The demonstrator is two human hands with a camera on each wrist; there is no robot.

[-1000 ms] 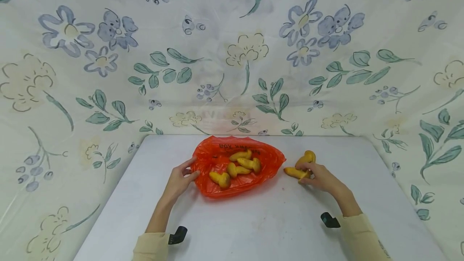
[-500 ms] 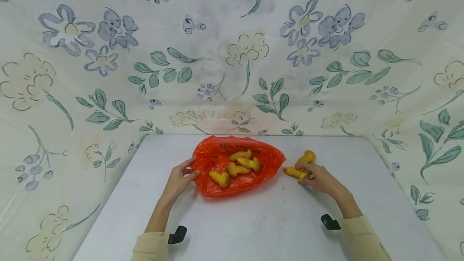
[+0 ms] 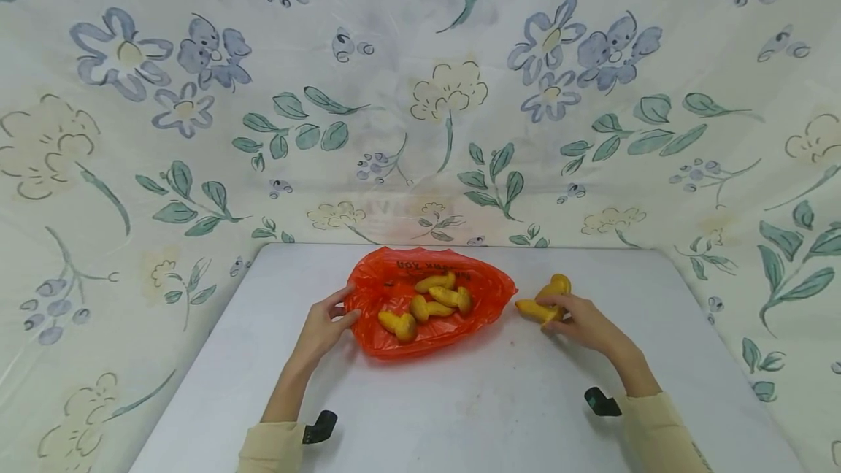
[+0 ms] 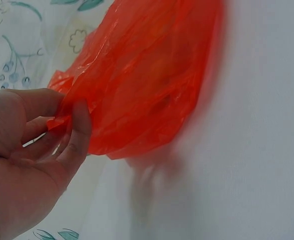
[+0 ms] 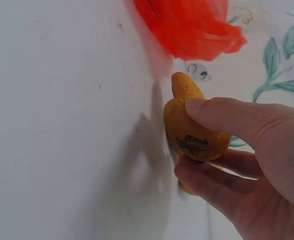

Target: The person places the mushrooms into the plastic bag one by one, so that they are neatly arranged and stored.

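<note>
A red plastic bag [image 3: 377, 345] lies spread on the white table with its mouth wide, and several yellow mushrooms [image 3: 398, 325] rest inside it. My left hand [image 3: 326, 323] pinches the bag's left edge between thumb and fingers; the left wrist view shows the thin film [image 4: 136, 85] caught there. To the right of the bag, my right hand [image 3: 581, 322] grips a yellow mushroom [image 3: 534, 310] by its rounded cap, its stem pointing left. That cap [image 5: 194, 130] bears a dark patch in the right wrist view. Another mushroom [image 3: 558, 285] lies just behind the held one, partly hidden by the fingers.
The white table [image 3: 473, 414] ends at the back against a hanging floral cloth [image 3: 420, 130], which also rises at both sides. Black wrist mounts [image 3: 320, 427] stick out by the cream sleeves [image 3: 271, 447]. Small specks dot the table in front of the bag.
</note>
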